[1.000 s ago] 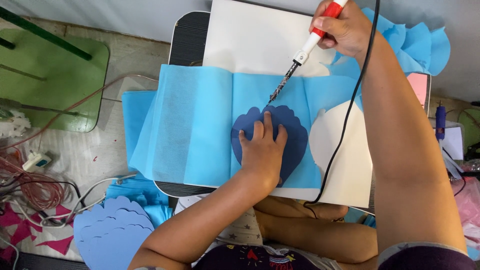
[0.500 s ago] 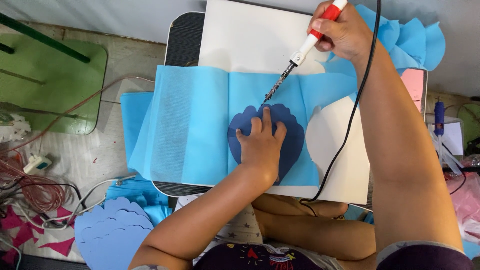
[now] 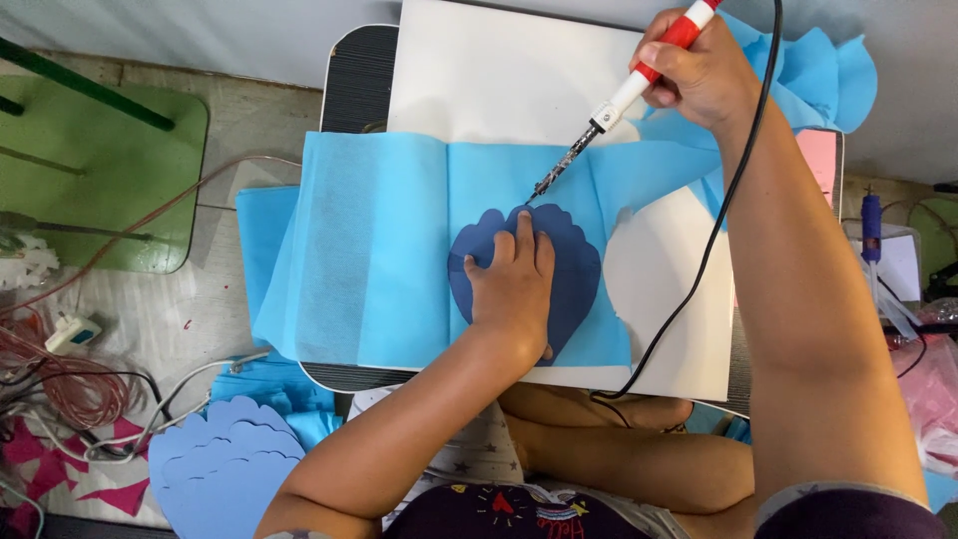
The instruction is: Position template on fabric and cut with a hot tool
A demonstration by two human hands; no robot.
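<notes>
My left hand (image 3: 514, 284) lies flat on a dark blue scalloped template (image 3: 574, 274), pressing it onto a light blue fabric sheet (image 3: 379, 260). My right hand (image 3: 704, 75) grips a red-and-white corded hot cutting tool (image 3: 629, 95). Its metal tip touches the fabric at the template's top edge, just above my left fingertips. The fabric lies on a white board (image 3: 499, 75) set on a small dark table (image 3: 354, 85). To the right of the template the fabric has a cut-out hole showing white board.
A pile of cut light blue scalloped pieces (image 3: 225, 464) lies on the floor at lower left, beside tangled wires (image 3: 60, 379). A green stool (image 3: 90, 170) stands at left. More blue fabric (image 3: 828, 70) is bunched at upper right. Another blue-handled tool (image 3: 871, 215) lies right.
The tool tip has slid a little left along the template's top edge. My left hand keeps pressing the template.
</notes>
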